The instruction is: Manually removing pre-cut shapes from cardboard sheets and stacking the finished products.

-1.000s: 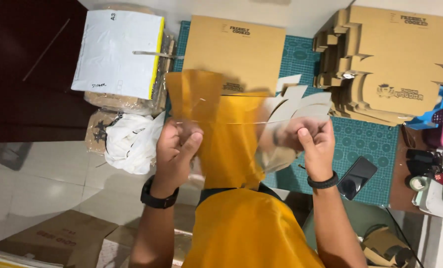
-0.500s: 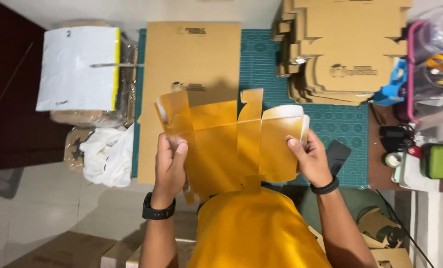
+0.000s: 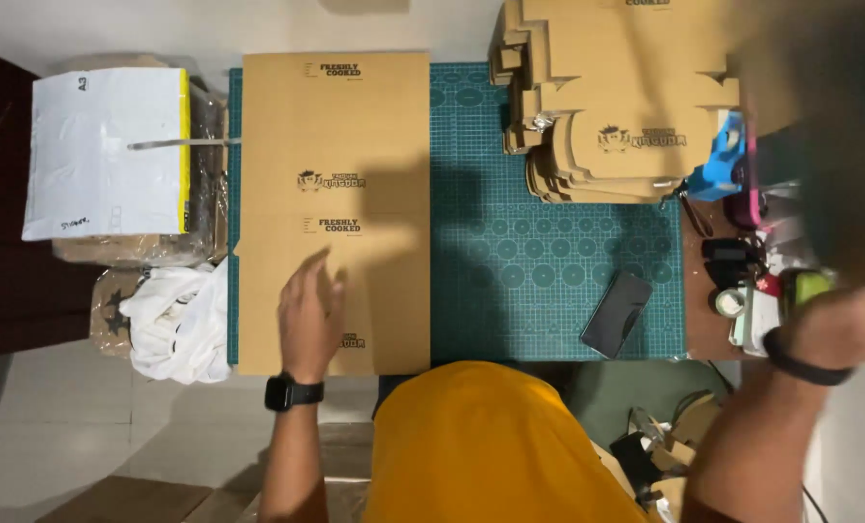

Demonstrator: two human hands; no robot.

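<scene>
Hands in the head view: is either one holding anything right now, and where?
The left hand holds nothing; it lies open on the flat cardboard sheet. The right hand is blurred at the frame's edge, so that cannot be told.

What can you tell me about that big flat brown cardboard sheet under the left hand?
The cardboard sheet is plain brown, with small dark printed marks down its middle. It lies flat and unfolded on the green cutting mat, covering the mat's left part, with fold creases across it. The left hand rests open on its near end.
</scene>
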